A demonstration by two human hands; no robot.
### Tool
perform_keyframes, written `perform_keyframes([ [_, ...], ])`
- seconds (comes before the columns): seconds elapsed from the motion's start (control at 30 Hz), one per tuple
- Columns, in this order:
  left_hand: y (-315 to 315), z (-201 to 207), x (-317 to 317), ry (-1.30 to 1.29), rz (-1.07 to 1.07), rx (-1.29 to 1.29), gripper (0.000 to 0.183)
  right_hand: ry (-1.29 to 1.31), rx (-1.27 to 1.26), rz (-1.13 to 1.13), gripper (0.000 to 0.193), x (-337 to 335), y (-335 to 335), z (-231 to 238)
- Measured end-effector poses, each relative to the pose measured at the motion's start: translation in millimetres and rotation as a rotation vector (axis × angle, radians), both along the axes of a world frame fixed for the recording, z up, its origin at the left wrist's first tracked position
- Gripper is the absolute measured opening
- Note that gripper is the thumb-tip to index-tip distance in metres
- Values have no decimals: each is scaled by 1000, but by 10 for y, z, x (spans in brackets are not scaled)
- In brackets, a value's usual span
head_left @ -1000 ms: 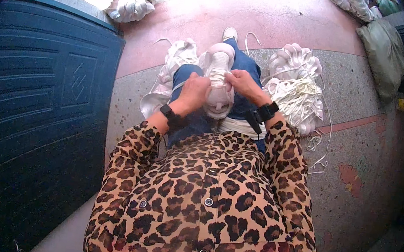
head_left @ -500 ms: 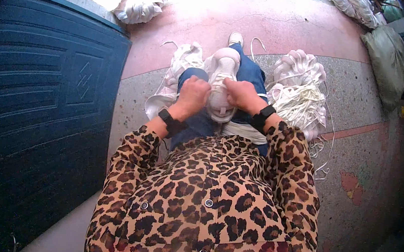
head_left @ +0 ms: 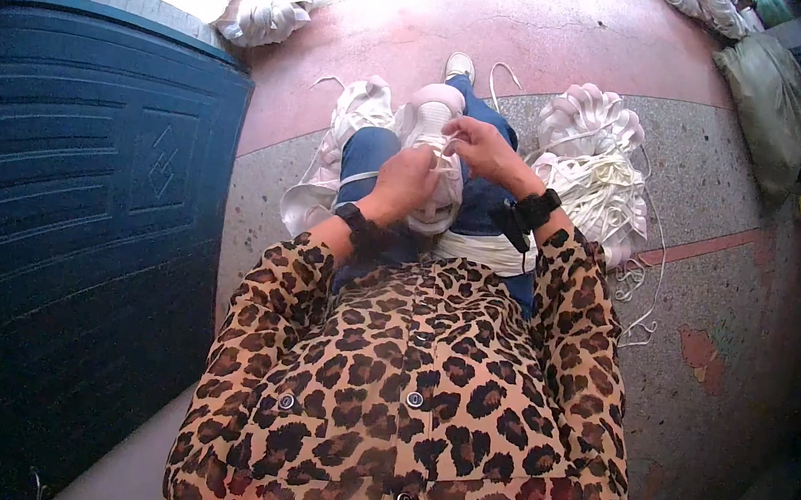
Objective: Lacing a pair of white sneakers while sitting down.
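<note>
A white and pale pink sneaker [head_left: 435, 100] stands between my knees, its toe pointing away from me. My left hand [head_left: 405, 181] is closed at the near left of its lacing, and a white shoelace [head_left: 359, 177] runs from beside it over my left knee. On the other side my right hand [head_left: 488, 153] pinches lace at the eyelets with thumb and forefinger. The fingertips of my left hand are partly hidden. White laces [head_left: 485, 251] lie in a bundle across my right thigh.
White-pink shoe uppers [head_left: 363, 106] are piled left of my legs. To the right sits another stack of uppers [head_left: 591, 122] with a heap of loose laces [head_left: 596, 192]. A dark blue panelled door [head_left: 89, 182] stands at left. Farther off are a tied white bundle [head_left: 268, 12] and a full sack [head_left: 766, 110].
My right hand has lifted and moved slightly away toward the toe. My left hand has shifted right over the sneaker's lacing. The view has tilted a little.
</note>
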State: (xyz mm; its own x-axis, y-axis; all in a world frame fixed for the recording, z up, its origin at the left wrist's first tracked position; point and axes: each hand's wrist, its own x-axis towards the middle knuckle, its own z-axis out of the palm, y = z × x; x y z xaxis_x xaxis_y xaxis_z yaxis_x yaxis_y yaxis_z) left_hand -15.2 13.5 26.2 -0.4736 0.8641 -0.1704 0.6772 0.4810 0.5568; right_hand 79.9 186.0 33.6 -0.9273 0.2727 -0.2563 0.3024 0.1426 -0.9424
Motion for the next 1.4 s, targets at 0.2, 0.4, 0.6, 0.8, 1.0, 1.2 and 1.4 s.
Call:
perform_keyframes([
  [0.2, 57, -12, 48, 254, -154, -15, 19, 127, 112, -266, 31, -217, 14, 74],
  [0.4, 125, -110, 49, 265, -117, -36, 18, 127, 82, -406, 35, -82, 175, 29],
  [0.6, -58, 81, -105, 329, -11, 441, 14, -79, 236, -188, 39, 182, 164, -140],
  [0.8, -423, -142, -148, 396, -77, 494, 10, -12, 11, -81, 38, 38, -91, -338],
  [1.0, -407, -154, -116, 376, -65, 481, 9, -8, 18, 57, 39, -47, -152, -254],
  [1.2, -398, -219, -113, 348, -20, 502, 11, 45, -150, 106, 36, -26, -150, -312],
  [1.4, -326, -150, -88, 355, -38, 527, 13, 64, -266, 115, 34, -41, -240, -163],
])
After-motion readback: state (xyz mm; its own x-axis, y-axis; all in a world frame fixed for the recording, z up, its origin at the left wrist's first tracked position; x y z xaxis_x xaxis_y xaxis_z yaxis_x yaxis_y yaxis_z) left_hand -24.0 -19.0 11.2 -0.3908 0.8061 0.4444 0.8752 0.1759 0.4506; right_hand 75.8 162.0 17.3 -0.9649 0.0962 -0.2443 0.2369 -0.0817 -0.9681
